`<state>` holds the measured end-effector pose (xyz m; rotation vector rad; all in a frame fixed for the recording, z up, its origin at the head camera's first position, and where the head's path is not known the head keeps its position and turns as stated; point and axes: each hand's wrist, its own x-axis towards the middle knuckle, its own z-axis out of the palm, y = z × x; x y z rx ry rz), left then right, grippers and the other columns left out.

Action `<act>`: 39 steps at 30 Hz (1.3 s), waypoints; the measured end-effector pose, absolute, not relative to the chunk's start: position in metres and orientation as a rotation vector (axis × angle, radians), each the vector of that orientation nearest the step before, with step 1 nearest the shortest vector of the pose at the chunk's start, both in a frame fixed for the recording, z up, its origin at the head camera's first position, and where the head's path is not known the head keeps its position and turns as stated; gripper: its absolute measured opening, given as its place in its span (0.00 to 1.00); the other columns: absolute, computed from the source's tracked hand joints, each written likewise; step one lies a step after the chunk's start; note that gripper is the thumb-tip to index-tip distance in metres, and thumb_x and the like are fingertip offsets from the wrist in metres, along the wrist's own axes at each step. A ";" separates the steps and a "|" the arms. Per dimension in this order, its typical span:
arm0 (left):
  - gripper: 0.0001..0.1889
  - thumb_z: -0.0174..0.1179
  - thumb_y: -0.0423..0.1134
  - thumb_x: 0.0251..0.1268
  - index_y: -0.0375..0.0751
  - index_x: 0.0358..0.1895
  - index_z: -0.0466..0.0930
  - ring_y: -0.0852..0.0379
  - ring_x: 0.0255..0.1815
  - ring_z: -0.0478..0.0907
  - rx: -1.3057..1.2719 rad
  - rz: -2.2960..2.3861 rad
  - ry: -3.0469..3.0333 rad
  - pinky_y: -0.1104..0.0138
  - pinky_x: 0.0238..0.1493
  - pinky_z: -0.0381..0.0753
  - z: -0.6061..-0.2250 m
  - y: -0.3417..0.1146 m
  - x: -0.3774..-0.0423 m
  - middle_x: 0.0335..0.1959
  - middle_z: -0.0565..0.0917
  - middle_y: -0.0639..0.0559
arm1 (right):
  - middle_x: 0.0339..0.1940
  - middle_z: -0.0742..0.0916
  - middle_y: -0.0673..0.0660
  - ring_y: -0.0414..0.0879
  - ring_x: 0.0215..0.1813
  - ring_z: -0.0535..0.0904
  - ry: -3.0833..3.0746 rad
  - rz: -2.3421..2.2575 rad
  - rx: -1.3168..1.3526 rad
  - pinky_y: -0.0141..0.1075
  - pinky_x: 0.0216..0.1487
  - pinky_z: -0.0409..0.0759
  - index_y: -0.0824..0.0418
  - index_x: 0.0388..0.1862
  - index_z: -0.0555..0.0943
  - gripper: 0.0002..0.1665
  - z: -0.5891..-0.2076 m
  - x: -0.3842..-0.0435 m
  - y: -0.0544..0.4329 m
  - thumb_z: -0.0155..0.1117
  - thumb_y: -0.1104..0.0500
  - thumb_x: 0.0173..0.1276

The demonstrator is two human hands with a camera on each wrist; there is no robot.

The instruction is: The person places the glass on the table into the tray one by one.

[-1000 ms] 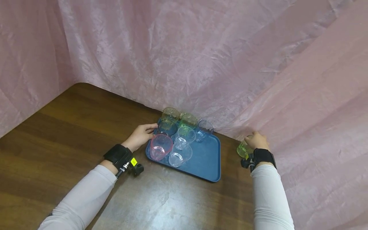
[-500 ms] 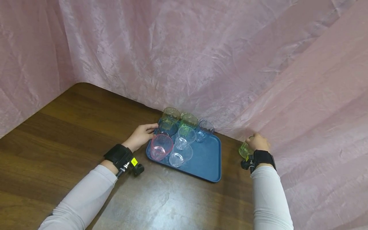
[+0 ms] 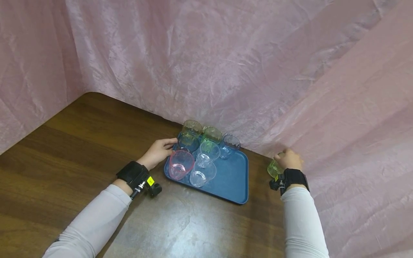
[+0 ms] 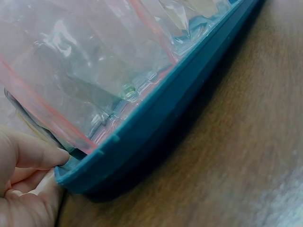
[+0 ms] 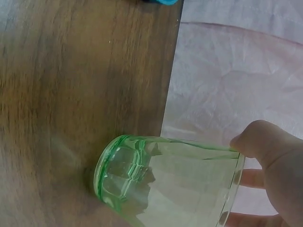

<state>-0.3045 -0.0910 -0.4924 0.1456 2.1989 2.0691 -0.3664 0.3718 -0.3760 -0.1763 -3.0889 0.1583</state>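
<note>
My left hand [image 3: 158, 153] pinches the left rim of a blue tray [image 3: 233, 177]. In the left wrist view, its thumb and fingers meet at the tray's corner [image 4: 71, 178], right beside a pink-tinted glass [image 4: 90, 71]. At the far right of the table, my right hand [image 3: 290, 160] grips a light green glass [image 3: 273, 169] by its rim. The right wrist view has this green glass [image 5: 184, 175] upright, its base close over the wood, thumb on one side of the rim and fingers on the other.
Several tinted and clear glasses stand on the tray's left and back, among them a clear one [image 3: 201, 178], a green one [image 3: 212, 133] and a bluish one [image 3: 230, 145]. Bare blue surface shows at the tray's right. A pink curtain [image 3: 206, 64] hangs along the table's [image 3: 80, 143] far edge.
My right hand and the green glass have shifted very slightly to the right since a second ago. My left hand and the tray stay almost where they were.
</note>
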 end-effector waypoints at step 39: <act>0.29 0.51 0.20 0.70 0.22 0.73 0.61 0.35 0.77 0.58 0.130 2.043 2.234 0.50 0.72 0.67 -0.494 -0.091 -0.308 0.76 0.62 0.30 | 0.62 0.74 0.81 0.79 0.62 0.65 -3.085 0.378 0.212 0.70 0.59 0.66 0.63 0.62 0.74 0.31 -0.325 -0.314 0.264 0.65 0.43 0.71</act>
